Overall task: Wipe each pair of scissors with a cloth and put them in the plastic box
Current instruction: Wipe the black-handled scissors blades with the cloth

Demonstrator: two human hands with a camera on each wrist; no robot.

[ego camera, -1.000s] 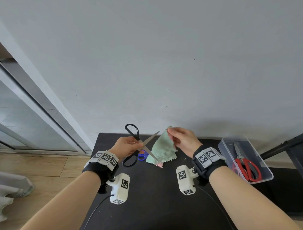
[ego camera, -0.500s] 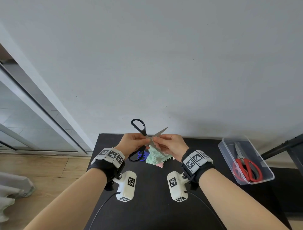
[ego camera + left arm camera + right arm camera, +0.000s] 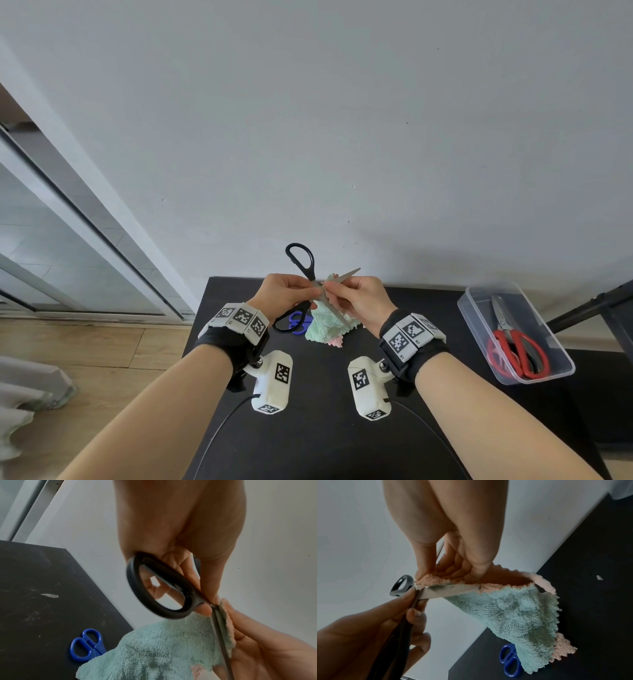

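My left hand [image 3: 291, 291] pinches the black-handled scissors [image 3: 301, 258] near the pivot, blades spread, held above the black table [image 3: 325, 428]. One handle loop [image 3: 161, 588] sits below my left fingers. My right hand [image 3: 356, 294] grips the mint and pink cloth [image 3: 325, 325] and pinches it round one blade [image 3: 448, 591] close to the pivot. The other blade tip [image 3: 351, 273] points up to the right. The cloth [image 3: 518, 615] hangs down from my right fingers. Small blue scissors [image 3: 87, 646] lie on the table under the cloth edge.
A clear plastic box [image 3: 479, 305] stands at the table's right side with red-handled scissors [image 3: 517, 353] inside. A white wall runs just behind the table. A dark stand leg [image 3: 589, 308] crosses at the far right. Wooden floor lies to the left.
My right hand has brought the cloth over to the scissors and closed it round a blade. Both hands have risen slightly and drawn together.
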